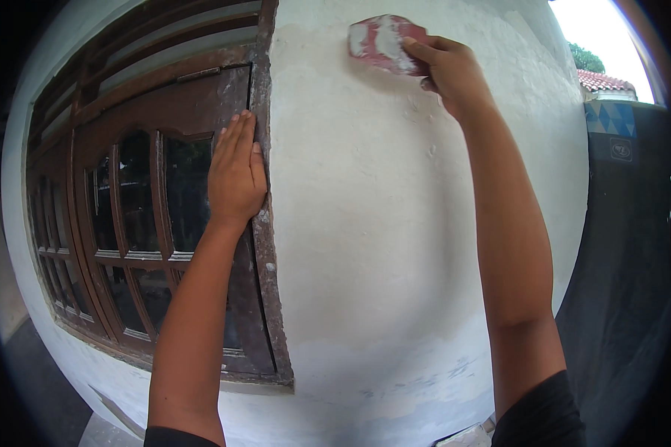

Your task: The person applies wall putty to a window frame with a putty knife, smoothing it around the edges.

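Observation:
High on the white plastered wall (358, 223), my right hand (449, 71) grips a red putty scraper (384, 46) with a broad flat blade. White paste is smeared over the scraper's face. The thumb lies on top of it, and the other fingers are partly hidden behind. My left hand (236, 171) rests flat against the brown wooden window (227, 97), close to the edge of its frame. Its fingers are stretched upward and it holds nothing.
Dark glass panes (190, 175) fill the window on the left, with wooden slats (179, 33) above. White specks mark the window frame (265, 246). A dark panel with a blue-and-white triangle pattern (610, 119) stands at the right, and a red tiled roof (604, 82) shows beyond it.

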`<state>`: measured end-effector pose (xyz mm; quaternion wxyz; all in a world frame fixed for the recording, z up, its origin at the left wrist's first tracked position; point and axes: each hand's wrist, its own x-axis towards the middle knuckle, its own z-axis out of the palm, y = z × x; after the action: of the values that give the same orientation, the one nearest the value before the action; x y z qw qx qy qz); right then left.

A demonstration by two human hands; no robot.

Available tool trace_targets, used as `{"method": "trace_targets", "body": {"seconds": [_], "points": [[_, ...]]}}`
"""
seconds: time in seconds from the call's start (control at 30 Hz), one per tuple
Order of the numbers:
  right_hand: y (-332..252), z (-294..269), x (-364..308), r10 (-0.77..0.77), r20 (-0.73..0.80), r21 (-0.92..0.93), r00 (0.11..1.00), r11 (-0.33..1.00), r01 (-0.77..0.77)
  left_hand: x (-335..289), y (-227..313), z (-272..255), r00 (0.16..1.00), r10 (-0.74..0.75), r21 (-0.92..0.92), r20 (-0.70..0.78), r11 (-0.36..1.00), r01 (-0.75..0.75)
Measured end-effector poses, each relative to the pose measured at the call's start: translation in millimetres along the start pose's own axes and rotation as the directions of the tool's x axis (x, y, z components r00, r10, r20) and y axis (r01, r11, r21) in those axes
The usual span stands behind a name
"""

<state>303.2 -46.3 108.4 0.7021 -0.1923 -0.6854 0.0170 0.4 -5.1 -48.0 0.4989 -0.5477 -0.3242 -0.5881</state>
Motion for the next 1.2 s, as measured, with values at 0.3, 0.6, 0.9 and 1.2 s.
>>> {"method": "trace_targets", "body": {"seconds": [0.3, 0.6, 0.9, 1.2], "points": [[11.5, -42.2, -8.0, 0.134, -0.089, 0.071, 0.987, 0.989, -0.128, 2.3, 2.0, -0.6, 1.0, -0.007, 0.018, -0.006, 1.0, 0.007], [28.1, -43.8, 3.4, 0.133, -0.141, -0.068, 0.981, 0.987, -0.144, 1.1, 0.6, 0.6, 1.0, 0.003, 0.027, -0.002, 1.0, -0.003], [22.6, -4.8, 15.0, -0.035, -0.083, -0.314, 0.996, 0.949, 0.007, 2.2, -0.1, 0.8, 1.0, -0.002, -0.002, -0.001, 1.0, 0.002], [6.2, -23.5, 8.0, 0.062, -0.03, 0.062, 0.998, 0.996, -0.06, 3.0, 2.1, -1.6, 1.0, -0.011, -0.014, 0.017, 1.0, 0.012]]}}
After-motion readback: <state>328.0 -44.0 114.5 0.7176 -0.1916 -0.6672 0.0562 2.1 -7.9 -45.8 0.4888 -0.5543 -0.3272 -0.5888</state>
